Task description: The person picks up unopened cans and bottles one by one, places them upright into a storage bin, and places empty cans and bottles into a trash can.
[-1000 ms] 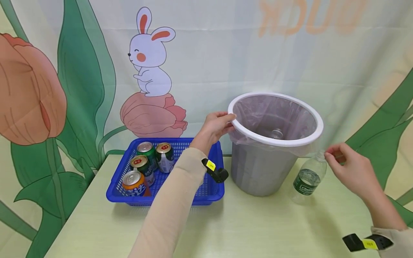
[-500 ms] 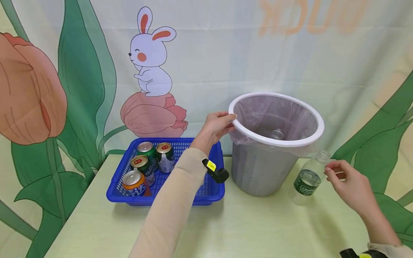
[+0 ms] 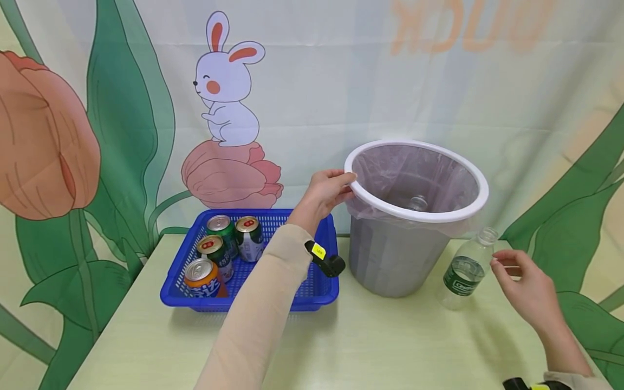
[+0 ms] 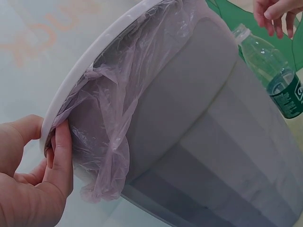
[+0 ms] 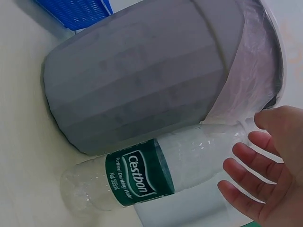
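In the head view, my left hand (image 3: 325, 194) pinches the white rim of a grey trash can (image 3: 397, 260). The left wrist view shows the thumb on the rim's outside and fingers tucked beneath it, beside the overhanging liner bag (image 4: 113, 132). A clear plastic water bottle (image 3: 465, 276) with a green label stands upright, right of the can; no cap shows on its mouth. My right hand (image 3: 528, 290) hovers just right of the bottle's neck, its fingers loosely bent and spread, gripping nothing in the right wrist view (image 5: 265, 170).
A blue plastic basket (image 3: 292, 303) stands left of the can, holding several drink cans, among them an orange can (image 3: 202, 277). Inside the trash can lies another clear bottle (image 3: 417, 203). A printed curtain (image 3: 312, 97) hangs behind the pale table (image 3: 351, 346).
My right hand has come off the bottle's mouth and moved down and slightly away from it. The bottle stays in place. My left hand keeps its hold on the rim.
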Available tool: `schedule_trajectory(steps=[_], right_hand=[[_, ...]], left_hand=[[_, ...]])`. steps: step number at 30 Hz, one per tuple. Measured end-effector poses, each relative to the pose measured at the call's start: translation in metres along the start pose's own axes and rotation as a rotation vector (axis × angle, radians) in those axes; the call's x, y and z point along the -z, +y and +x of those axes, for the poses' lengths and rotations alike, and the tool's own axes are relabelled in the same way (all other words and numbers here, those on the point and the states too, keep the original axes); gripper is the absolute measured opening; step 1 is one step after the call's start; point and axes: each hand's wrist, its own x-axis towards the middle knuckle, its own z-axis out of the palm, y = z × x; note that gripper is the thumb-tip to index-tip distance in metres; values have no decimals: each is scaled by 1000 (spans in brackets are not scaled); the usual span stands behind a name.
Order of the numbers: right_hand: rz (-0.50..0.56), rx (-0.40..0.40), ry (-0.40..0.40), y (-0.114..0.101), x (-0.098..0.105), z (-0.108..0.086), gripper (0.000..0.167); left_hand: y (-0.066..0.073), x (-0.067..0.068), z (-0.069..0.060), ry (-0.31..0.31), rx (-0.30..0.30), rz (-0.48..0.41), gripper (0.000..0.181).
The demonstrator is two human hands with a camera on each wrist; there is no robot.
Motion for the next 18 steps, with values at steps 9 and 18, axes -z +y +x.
schedule_trajectory(steps=[9,18], right_hand=[[51,-94,29,9,-9,1,53],[106,-122,14,14,-17,2,67]], left_hand=[[1,0,-1,-1,0,0,45],[0,1,0,-10,4,-8,45]])
